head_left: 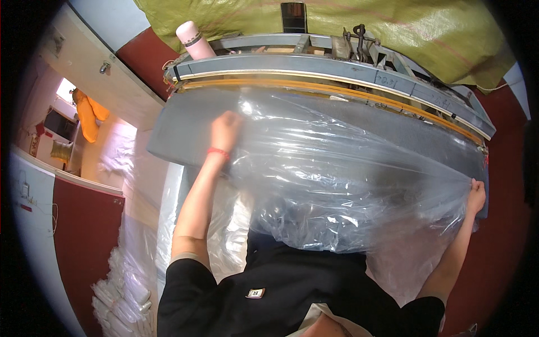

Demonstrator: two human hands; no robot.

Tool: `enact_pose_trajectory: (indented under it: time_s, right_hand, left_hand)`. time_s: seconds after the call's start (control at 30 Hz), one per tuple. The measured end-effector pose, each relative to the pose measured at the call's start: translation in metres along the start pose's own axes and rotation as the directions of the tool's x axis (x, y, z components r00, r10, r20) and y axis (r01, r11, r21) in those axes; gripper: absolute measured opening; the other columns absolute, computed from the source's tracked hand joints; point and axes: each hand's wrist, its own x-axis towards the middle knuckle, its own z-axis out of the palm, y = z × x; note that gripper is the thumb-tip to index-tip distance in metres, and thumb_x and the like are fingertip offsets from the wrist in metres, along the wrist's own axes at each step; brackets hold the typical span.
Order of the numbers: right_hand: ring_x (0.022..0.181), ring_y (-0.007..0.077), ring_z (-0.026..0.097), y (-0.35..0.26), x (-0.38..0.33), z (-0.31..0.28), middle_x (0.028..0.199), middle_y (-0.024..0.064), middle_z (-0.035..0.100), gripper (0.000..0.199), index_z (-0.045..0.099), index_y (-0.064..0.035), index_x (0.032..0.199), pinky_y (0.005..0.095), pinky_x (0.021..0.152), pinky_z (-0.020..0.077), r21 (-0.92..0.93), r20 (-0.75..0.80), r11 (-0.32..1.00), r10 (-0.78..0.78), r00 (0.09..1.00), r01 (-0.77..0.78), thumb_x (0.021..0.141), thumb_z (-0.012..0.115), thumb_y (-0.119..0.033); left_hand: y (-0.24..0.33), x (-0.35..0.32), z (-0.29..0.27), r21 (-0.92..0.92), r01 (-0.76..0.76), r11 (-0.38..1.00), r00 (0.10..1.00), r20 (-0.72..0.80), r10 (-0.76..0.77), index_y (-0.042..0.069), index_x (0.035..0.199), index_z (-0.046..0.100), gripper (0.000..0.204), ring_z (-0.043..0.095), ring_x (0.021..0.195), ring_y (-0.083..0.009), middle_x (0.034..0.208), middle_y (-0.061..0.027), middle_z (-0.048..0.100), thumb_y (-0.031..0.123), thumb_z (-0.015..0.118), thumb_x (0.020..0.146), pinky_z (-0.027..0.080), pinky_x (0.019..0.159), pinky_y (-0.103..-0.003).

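Note:
A large clear plastic sheet [337,168] is spread over a dark grey padded work surface [188,121], its near part hanging in shiny folds against my black shirt. My left hand [226,130], with a red band at the wrist, is closed at the sheet's left edge and looks slightly blurred. At the far right, my right hand [476,196] pinches the sheet's right edge. Taut creases run across the film toward that hand. The fingertips of my left hand are partly hidden.
Behind the surface runs a grey metal frame [247,66] with an orange strip [281,84] and a clamp [360,42]. A pink bottle [196,42] and a dark phone-like slab [294,18] stand at the back. Bundled clear plastic [120,292] lies at lower left.

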Motion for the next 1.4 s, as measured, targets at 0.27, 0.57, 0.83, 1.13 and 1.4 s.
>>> enact_pose_trajectory:
  time_s: [0.27,0.57,0.83,1.13,1.4]
  right_hand:
    - [0.068,0.0323,0.053,-0.002,-0.005,-0.006,0.075,0.0152,0.057,0.031,0.053,-0.0049,0.080,0.0375,0.060,0.0402,0.025,-0.031,1.000,-0.009,0.999,0.010,0.082,0.051,-0.036]
    - [0.063,0.0314,0.051,-0.002,-0.005,-0.005,0.071,0.0151,0.056,0.031,0.052,-0.0042,0.078,0.0370,0.059,0.0398,0.060,-0.034,0.998,-0.021,0.999,0.023,0.082,0.051,-0.035]
    - [0.063,0.0290,0.050,0.002,-0.002,0.000,0.070,0.0148,0.054,0.031,0.052,-0.0035,0.078,0.0360,0.059,0.0398,0.099,-0.059,0.994,-0.039,0.998,0.045,0.082,0.052,-0.034]
    - [0.067,0.0189,0.052,0.045,0.034,0.038,0.071,0.0095,0.057,0.032,0.056,-0.0001,0.080,0.0312,0.067,0.0416,0.413,-0.272,0.899,-0.032,0.962,0.146,0.082,0.055,-0.032]
    - [0.070,0.0093,0.050,-0.089,0.074,0.112,0.073,0.0030,0.058,0.019,0.058,-0.0024,0.080,0.0236,0.068,0.0411,0.709,-0.256,0.687,0.043,0.966,0.157,0.078,0.061,-0.021]
  left_hand:
    - [0.057,-0.016,-0.015,0.522,-0.349,0.778,0.879,-0.105,0.464,0.007,0.111,0.043,0.048,0.050,0.098,-0.0291,0.100,-0.0155,0.054,0.004,0.061,0.067,0.041,0.081,-0.036]
    - [0.055,-0.013,-0.030,0.373,-0.624,0.686,0.776,0.395,0.491,0.004,0.103,0.054,0.033,0.051,0.100,-0.0291,0.094,-0.0117,0.060,0.005,0.055,0.070,0.042,0.082,-0.034]
    - [0.038,0.012,0.005,0.404,0.064,0.912,0.992,-0.125,-0.015,0.003,0.084,0.060,0.024,0.059,0.072,-0.0296,0.073,-0.0139,0.061,0.024,0.061,0.072,0.045,0.063,-0.039]
    - [0.034,0.031,0.039,0.080,-0.001,0.997,0.923,-0.383,0.032,0.001,0.076,0.051,0.013,0.056,0.066,-0.0301,0.069,-0.0167,0.057,0.013,0.048,0.079,0.044,0.062,-0.039]
    - [-0.054,0.110,0.023,-0.061,-0.011,0.998,0.799,-0.601,-0.028,0.002,0.073,0.050,0.023,0.049,0.061,-0.0173,0.065,-0.0091,0.053,0.022,0.047,0.084,0.042,0.060,-0.030]
